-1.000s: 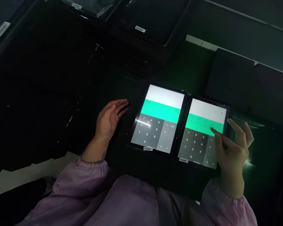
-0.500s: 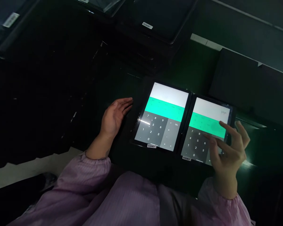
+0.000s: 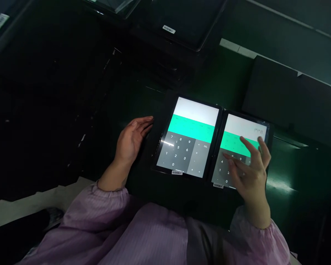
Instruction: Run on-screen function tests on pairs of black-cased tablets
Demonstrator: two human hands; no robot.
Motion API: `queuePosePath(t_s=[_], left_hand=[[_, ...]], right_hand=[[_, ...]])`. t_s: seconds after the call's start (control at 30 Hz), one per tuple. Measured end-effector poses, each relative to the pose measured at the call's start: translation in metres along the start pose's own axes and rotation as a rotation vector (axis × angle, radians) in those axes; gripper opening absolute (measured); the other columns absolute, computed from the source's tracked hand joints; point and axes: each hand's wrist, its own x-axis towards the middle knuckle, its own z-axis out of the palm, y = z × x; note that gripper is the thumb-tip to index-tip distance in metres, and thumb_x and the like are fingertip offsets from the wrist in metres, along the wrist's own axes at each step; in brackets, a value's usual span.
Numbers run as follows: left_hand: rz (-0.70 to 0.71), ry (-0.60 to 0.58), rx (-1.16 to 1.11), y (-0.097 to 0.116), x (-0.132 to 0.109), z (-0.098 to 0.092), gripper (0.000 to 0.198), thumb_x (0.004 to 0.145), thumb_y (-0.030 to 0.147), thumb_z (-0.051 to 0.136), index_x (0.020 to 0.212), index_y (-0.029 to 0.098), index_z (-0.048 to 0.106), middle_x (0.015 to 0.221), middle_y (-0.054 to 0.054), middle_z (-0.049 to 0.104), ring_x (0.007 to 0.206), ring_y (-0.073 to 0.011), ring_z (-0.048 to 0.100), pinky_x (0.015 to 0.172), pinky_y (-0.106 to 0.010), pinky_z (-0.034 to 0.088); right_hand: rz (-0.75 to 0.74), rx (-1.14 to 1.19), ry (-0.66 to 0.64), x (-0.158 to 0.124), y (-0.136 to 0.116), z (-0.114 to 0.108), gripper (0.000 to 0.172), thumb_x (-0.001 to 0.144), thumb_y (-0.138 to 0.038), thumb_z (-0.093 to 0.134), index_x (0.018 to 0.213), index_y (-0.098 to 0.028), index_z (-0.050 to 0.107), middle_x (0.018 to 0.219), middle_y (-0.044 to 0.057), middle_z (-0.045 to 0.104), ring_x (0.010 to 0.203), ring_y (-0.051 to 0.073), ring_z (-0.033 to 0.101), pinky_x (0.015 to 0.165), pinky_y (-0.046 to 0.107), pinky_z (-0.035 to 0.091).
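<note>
Head view: right of centre, two lit tablets lie face up on a dark table [image 3: 213,82], side by side and slightly turned; whether their edges touch is unclear.
Right tablet [image 3: 233,142]: under the right hand [image 3: 251,171], whose fingers cover part of the keypad and green band; small characters show at the upper right of its white field.
Left tablet [image 3: 187,134]: between the two hands, uncovered, with number keys, green band and blank white field in full view.
Right hand: holding nothing, fingers spread, index finger reaching over the upper left of the keypad; contact with the glass cannot be told.
Left hand [image 3: 129,143]: released, fingers together and loosely bent, left of the left tablet and apart from it.
Barcode stickers: one [image 3: 177,172] at the left tablet's lower edge, another [image 3: 218,186] at the right tablet's lower left corner.
Dark block [image 3: 289,97]: right side of the frame, beyond the right tablet; too dim to tell if it is a container.
Unlit tablet [image 3: 190,16]: top centre, bearing a white label [image 3: 168,29].
Sleeves: pink, gathered at both wrists [image 3: 98,206], along the bottom.
Glare [image 3: 281,184]: on the table, right of the right hand.
</note>
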Motion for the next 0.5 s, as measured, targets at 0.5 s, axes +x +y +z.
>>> queuePosePath(t_s=[0.5], left_hand=[[-0.035,0.016,0.082,0.001,0.003,-0.002,0.029,0.086,0.051,0.070,0.092,0.024,0.078,0.116,-0.008,0.078,0.125,-0.0301,0.068,0.112,-0.046,0.053]], right_hand=[[0.233,-0.238,0.273,-0.020,0.045,-0.006,0.021,0.099,-0.024,0.066,0.093,-0.021,0.085,0.148,0.013,0.062,0.149,0.048,0.044,0.108,0.066,0.048]])
